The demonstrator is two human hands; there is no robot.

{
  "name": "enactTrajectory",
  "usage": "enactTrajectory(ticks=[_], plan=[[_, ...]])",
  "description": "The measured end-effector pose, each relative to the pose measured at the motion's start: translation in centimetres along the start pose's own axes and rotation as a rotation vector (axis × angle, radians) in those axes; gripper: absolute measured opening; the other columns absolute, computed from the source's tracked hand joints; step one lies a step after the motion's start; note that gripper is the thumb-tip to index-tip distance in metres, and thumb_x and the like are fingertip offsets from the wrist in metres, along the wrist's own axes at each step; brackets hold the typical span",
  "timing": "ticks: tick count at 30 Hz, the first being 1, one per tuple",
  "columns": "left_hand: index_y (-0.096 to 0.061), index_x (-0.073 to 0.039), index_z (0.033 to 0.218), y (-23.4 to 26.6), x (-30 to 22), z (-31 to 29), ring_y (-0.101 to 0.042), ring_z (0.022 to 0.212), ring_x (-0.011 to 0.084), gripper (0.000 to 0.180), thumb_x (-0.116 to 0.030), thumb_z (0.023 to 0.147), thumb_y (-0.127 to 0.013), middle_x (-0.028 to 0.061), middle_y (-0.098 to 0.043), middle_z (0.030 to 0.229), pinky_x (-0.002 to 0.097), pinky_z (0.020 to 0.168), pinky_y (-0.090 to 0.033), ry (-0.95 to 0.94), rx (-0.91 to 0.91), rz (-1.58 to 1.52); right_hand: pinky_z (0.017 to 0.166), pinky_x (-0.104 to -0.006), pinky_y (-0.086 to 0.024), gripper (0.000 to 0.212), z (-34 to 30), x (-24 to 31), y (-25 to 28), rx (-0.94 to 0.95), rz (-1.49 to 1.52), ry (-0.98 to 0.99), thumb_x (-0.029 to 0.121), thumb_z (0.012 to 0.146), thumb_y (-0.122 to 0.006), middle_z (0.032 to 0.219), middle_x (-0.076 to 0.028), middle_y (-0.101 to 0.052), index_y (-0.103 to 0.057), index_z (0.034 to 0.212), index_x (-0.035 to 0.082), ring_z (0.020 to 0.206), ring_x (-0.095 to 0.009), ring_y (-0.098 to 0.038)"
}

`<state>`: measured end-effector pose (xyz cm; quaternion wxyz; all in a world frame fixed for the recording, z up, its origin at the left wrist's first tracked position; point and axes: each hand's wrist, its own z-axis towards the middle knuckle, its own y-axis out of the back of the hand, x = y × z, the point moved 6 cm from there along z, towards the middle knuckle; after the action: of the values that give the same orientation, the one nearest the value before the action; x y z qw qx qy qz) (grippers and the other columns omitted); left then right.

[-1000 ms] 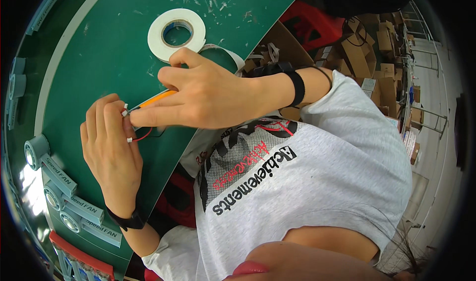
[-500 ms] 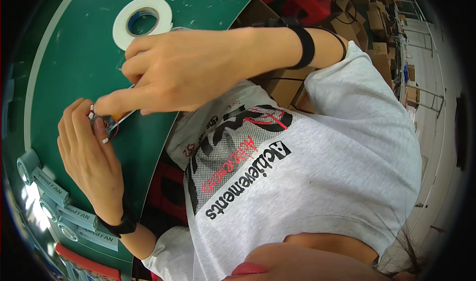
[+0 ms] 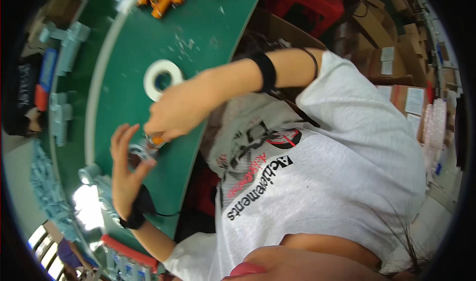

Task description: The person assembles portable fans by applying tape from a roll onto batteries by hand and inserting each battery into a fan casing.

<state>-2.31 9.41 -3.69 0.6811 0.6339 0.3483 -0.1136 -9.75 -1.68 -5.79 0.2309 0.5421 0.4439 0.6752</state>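
Note:
My left hand (image 3: 125,177) is at the left over the green table (image 3: 134,53), thumb and fingers curled around a small greyish round part (image 3: 139,154) with a dark middle, blurred by motion. Coming across from the right, my right hand (image 3: 181,113) is closed, its fingertips beside that part. A small orange piece (image 3: 157,140) shows under its fingers; its exact kind is hidden. A roll of white tape (image 3: 150,80) lies flat just beyond my right hand, partly covered by it.
Several orange cylindrical pieces (image 3: 161,0) lie at the table's far end. Pale blue plastic fan casings (image 3: 60,117) line the left, with a red strip (image 3: 130,253) at lower left. A red stool (image 3: 315,10) and cardboard boxes (image 3: 404,65) stand on the right.
The view has turned, bringing the orange pieces into sight. Both hands appear further right. My left fingers are more spread around the part; the wires with white connectors no longer show clearly.

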Motion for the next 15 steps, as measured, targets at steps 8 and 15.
enactTrajectory(ticks=[8, 15], plan=[[-0.035, -0.008, 0.131, 5.9, -1.6, 5.7, -0.035, 0.122, 0.0295, 0.086, -0.003, 0.055, -0.076, 0.0137, -0.038, 0.13, 0.0353, 0.098, -0.034, 0.065, 0.051, -0.157, 0.066, -0.0464, -0.049, 0.041, 1.0, -2.3, 6.8, -0.141, 0.053, -0.036, 0.012, 0.073, -0.057, 0.082, -0.024, -0.061, -0.044, 0.108, -0.004, 0.079, -0.037, -0.062], [-0.016, -0.011, 0.14, 21.7, 28.1, 8.9, -0.016, 0.132, 0.0386, 0.118, -0.027, 0.047, -0.085, 0.0124, -0.019, 0.145, 0.0591, 0.1, -0.022, 0.713, -0.203, 0.776, 0.068, -0.045, -0.05, 0.039, 14.1, -19.0, 20.5, -0.552, -0.017, -0.464, 0.01, 0.072, -0.053, 0.083, -0.024, -0.062, -0.046, 0.105, -0.009, 0.077, -0.034, -0.064]])
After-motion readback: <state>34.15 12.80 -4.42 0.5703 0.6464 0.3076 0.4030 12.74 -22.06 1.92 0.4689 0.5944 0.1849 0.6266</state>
